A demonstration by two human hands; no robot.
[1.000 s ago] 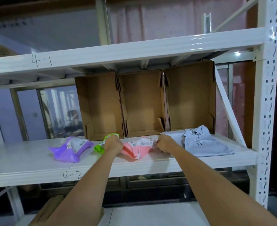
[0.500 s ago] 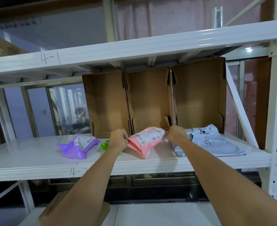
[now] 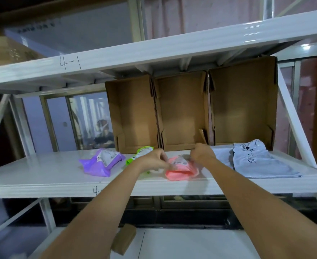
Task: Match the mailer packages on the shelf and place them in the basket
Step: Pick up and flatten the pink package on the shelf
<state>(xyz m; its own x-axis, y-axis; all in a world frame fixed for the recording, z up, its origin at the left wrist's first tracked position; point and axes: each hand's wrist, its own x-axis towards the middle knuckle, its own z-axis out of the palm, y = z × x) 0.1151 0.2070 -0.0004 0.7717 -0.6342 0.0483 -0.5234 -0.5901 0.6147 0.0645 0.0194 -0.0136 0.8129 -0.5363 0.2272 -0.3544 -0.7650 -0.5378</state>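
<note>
Both hands curled on pink mailer [image 3: 180, 168] lying on shelf [image 3: 42, 176]: left hand [image 3: 154, 159] pinches its left end, right hand [image 3: 202, 153] its right. Purple mailer [image 3: 101, 162] sits further left.

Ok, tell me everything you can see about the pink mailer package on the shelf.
The pink mailer is a soft, glossy plastic pouch, crumpled and bunched, with a white printed label on its upper face, too blurred to read. It lies on the white metal shelf near the front edge, in front of the middle cardboard box. Both hands grip it: the left hand at its left end, the right hand at its upper right.
</note>
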